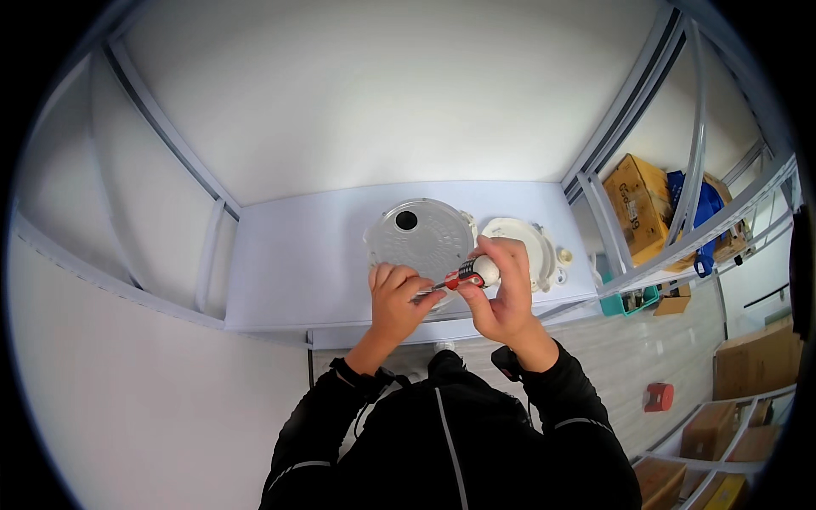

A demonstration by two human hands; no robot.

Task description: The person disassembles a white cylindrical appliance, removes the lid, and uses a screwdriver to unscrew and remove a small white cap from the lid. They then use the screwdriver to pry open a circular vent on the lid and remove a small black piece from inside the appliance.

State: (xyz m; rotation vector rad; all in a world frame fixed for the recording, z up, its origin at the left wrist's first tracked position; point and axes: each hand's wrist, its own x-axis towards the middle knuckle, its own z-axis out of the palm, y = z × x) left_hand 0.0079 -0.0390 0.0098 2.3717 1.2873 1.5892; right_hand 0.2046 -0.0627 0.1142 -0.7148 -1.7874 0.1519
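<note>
My right hand (508, 302) grips a red and black screwdriver (465, 275) with a pale rounded end, angled down and leftward. My left hand (395, 297) has its fingers pressed round the metal shaft, at the near rim of a round grey patterned plate (432, 240) with a dark circular spot; exactly what its fingertips pinch is unclear. Right of the plate, a white round part (508, 229) with an irregular rim lies partly behind my right hand. Small cream and white pieces (563, 256) sit beside it.
A white worktable (297, 246) backs onto a white panel between metal frames (170, 127). On the right are shelved cardboard boxes (637, 204), blue material (705, 212) and a teal crate (616, 306). A red stool (660, 396) stands on the floor near lower-right shelving.
</note>
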